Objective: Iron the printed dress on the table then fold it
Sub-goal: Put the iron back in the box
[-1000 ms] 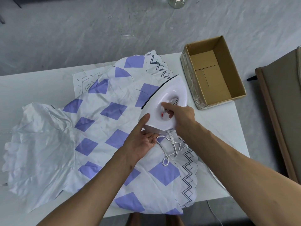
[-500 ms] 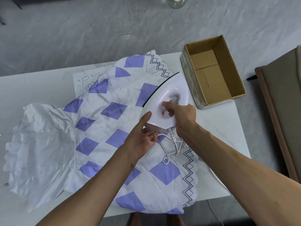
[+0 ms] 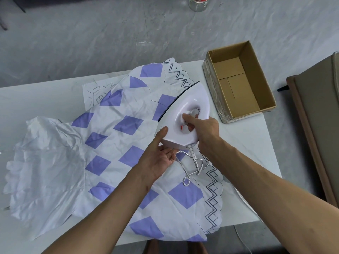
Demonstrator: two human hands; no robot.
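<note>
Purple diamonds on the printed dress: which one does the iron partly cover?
The purple diamond against the white plastic iron's dark soleplate edge; its right side is hidden.

Bare table (image 3: 36,103) far-left of dress (image 3: 113,143); cardboard box (image 3: 214,85) near iron (image 3: 190,99), seemingly apart.

Brightness: bright, even, cool white.
Source: diffuse, overhead; exact spot cannot be told.
Shadows: soft and faint; a thin one under the left hand (image 3: 157,162) on the dress (image 3: 117,143).
Glare: mild sheen on the iron (image 3: 190,99) shell beside the right hand (image 3: 206,129).
Focus: sharp around both hands, edges crisp.
Distortion: wide-angle; table (image 3: 36,99) edge beyond the hands bows, forearms stretch toward the lower corners.
</note>
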